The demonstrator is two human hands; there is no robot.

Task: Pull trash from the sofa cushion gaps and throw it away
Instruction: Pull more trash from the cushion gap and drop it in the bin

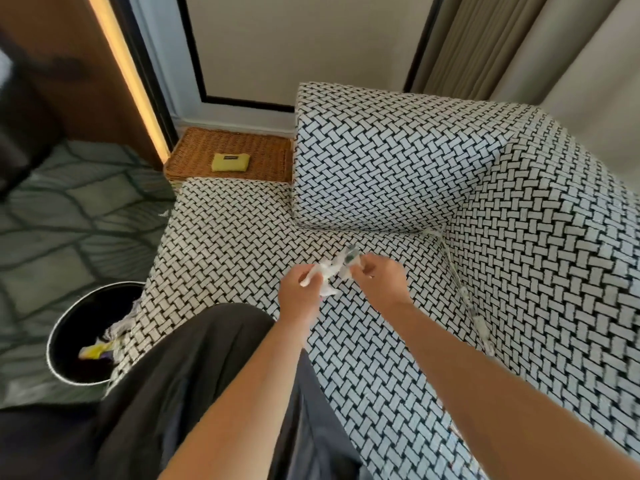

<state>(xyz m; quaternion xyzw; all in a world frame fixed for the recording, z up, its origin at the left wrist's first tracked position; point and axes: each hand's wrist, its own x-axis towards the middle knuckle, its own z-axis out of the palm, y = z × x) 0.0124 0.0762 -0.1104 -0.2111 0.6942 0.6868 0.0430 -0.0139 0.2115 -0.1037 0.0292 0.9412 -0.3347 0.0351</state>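
My left hand (300, 292) and my right hand (377, 275) are held together above the sofa seat (242, 237), which has a black-and-white woven cover. Between them is crumpled white trash (329, 271) with a greyish wrapper end (351, 256). Left fingers pinch the white part and right fingers pinch the wrapper end. A black round bin (69, 327) stands on the floor at the sofa's left front corner, with a yellow wrapper (95, 349) inside. More white scraps (479, 323) lie along the gap between seat and right cushion.
A back cushion (381, 161) stands at the far side and a large side cushion (554, 254) on the right. A wicker tray (235, 154) with a yellow pouch (230, 162) sits behind the seat. Patterned green carpet (69, 220) lies left. My dark-trousered leg (194, 375) rests on the seat edge.
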